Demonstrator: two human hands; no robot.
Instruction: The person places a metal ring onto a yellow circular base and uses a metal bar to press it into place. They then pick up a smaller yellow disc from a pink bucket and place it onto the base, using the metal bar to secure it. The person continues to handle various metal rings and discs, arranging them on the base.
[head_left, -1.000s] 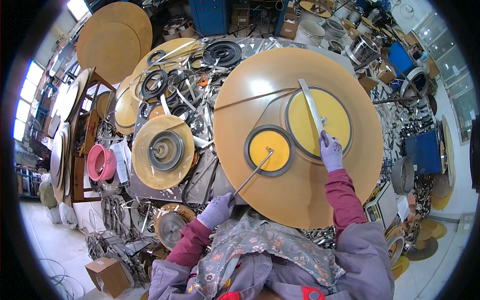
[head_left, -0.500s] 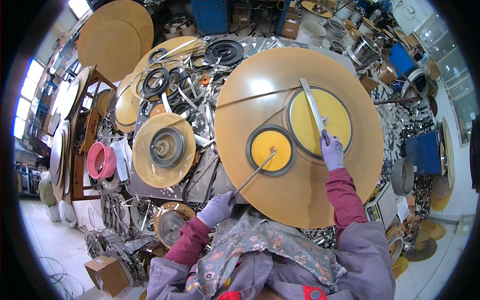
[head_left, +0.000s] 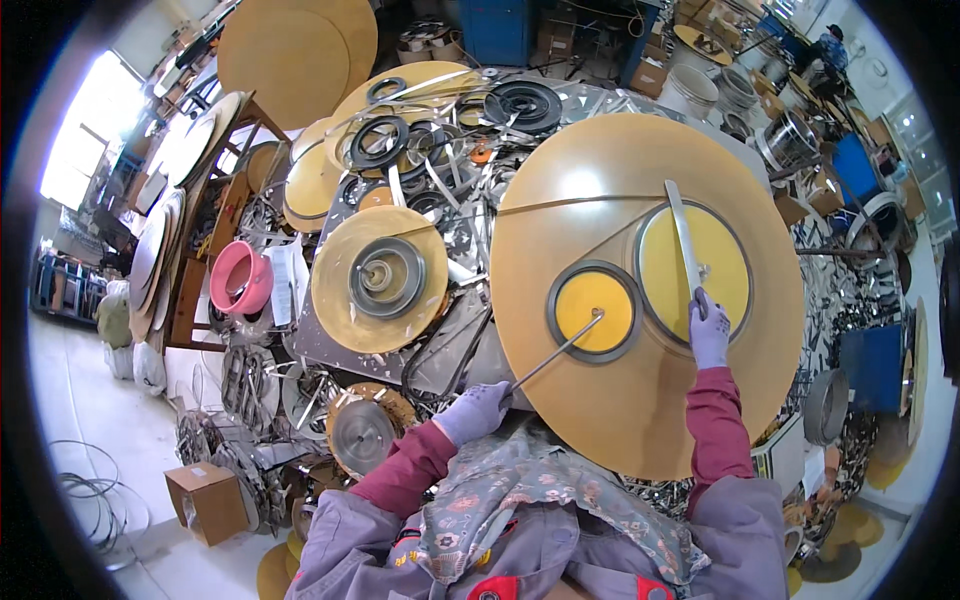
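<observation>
A large tan disc [head_left: 540,410] lies in front of me, bearing a smaller ringed yellow disc [head_left: 580,300] and a larger ringed yellow disc [head_left: 705,235]. My left hand [head_left: 474,413], in a lavender glove, is closed around the near end of a thin metal rod [head_left: 553,357]. The rod's bent far end meets the smaller yellow disc's centre. My gloved right hand [head_left: 710,332] grips the lower end of a flat metal bar [head_left: 683,240], which extends across the larger yellow disc. A thin dark strip [head_left: 570,203] runs over the tan disc toward the bar.
Left of the tan disc, a round plate carries a grey coil [head_left: 408,270] on a spindle. Black rings [head_left: 378,142] and loose strips clutter the table behind. A pink basin [head_left: 241,278] stands at the left; a cardboard box [head_left: 207,503] sits on the floor.
The view has swung, so the whole scene sits farther right in the picture. Both hands keep their grips on the rod and the bar.
</observation>
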